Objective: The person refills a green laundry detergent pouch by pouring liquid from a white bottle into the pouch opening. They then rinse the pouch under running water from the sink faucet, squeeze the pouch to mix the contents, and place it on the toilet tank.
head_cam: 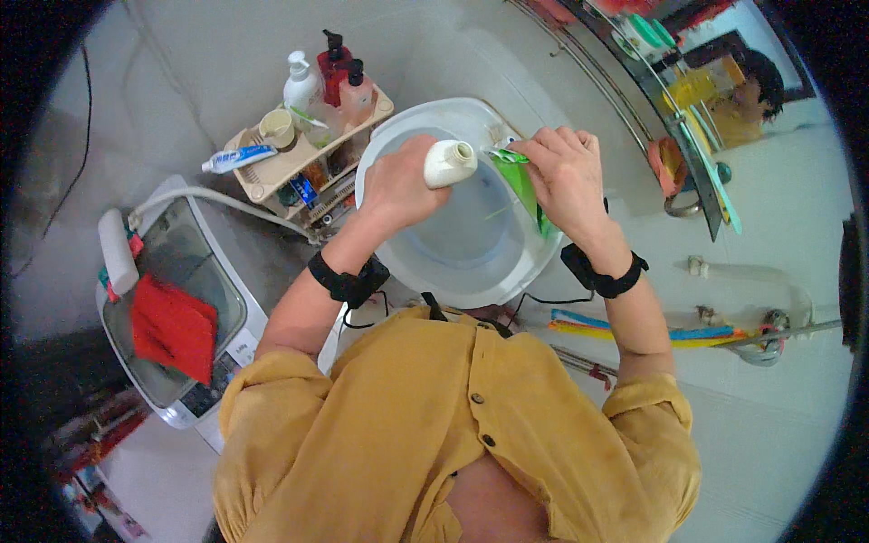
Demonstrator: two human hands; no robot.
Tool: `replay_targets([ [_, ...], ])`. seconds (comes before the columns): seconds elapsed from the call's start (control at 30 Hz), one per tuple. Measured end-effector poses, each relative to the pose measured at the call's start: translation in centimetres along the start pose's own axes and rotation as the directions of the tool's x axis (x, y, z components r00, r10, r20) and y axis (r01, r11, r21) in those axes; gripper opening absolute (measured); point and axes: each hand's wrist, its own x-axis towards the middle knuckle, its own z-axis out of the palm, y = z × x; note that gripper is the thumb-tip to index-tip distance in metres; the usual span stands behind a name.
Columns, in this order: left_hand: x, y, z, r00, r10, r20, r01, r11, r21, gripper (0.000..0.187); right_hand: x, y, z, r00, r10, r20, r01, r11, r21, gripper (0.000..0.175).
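My left hand (402, 182) grips a white bottle (442, 168) whose uncapped, threaded neck faces up towards me. Over on the right, my right hand (567, 178) pinches the top edge of a green plastic pouch (519, 182). The pouch hangs down below the fingers, and part of it is hidden behind the hand. A small gap separates the bottle's mouth from the pouch's top corner. Both are above a white washbasin (468, 292); a round form shows in its bowl, too unclear to name.
A beige plastic rack (271, 170) holds pump bottles (302, 85), a cup (277, 129) and a toothpaste tube (239, 158). At left stands a washing machine (227, 285) with a red cloth (173, 326) on its lid. A glass shelf (679, 129) and towel rail (597, 64) line the right wall.
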Motion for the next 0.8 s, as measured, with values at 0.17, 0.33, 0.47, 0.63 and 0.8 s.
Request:
replay_targets([
  [0.17, 3.8, -1.8, 1.4, 0.999, 0.027, 0.030, -0.023, 0.993, -0.115, 0.049, -3.6, 1.7, 1.0, 0.942, 0.304, -0.141, -0.272, 0.940, 0.205, 0.016],
  [0.33, 10.8, -5.2, 6.0, 0.995, 0.029, 0.096, -0.019, 0.994, -0.105, 0.054, -7.9, 2.2, 2.2, 0.829, 0.544, -0.126, -0.464, 0.797, 0.387, 0.016],
  [0.47, 16.0, -7.2, 10.4, 0.987, 0.050, 0.152, -0.035, 0.994, -0.102, 0.059, -9.7, 1.6, 2.9, 0.784, 0.610, -0.116, -0.526, 0.751, 0.399, 0.019],
  [0.63, 20.6, -9.3, 15.7, 0.967, 0.064, 0.248, -0.053, 0.997, -0.050, 0.062, -10.5, 0.4, 3.0, 0.758, 0.650, -0.042, -0.568, 0.691, 0.447, 0.026],
  [0.8, 23.2, -12.3, 20.3, 0.943, 0.112, 0.315, -0.067, 0.986, -0.152, 0.068, -11.4, -0.2, 3.0, 0.719, 0.695, -0.009, -0.619, 0.646, 0.446, 0.029],
])
